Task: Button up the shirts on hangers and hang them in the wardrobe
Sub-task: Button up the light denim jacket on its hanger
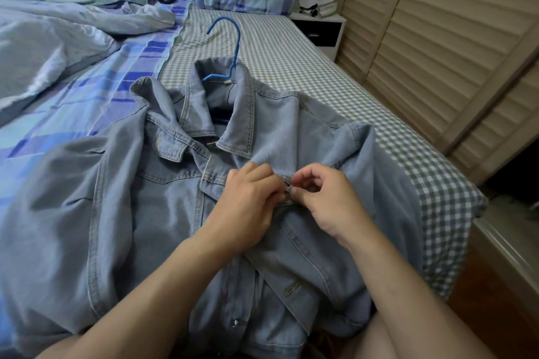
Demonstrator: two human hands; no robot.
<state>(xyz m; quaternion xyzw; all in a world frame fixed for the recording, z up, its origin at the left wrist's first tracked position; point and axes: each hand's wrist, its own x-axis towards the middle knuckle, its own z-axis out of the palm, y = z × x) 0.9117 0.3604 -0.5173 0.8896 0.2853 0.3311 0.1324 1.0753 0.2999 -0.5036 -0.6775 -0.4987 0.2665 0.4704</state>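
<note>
We had one head-worn wide-angle view, looking forward and down along the bed (291, 46), close over a denim shirt (102, 198), louvred doors (437, 38) at its right edge.

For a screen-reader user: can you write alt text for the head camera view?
Two hands, left hand and right hand, pinch the front placket of a light blue denim shirt at a button near the chest. The shirt lies on a gingham-sheeted bed, on a blue hanger whose hook sticks out past the collar.
</note>
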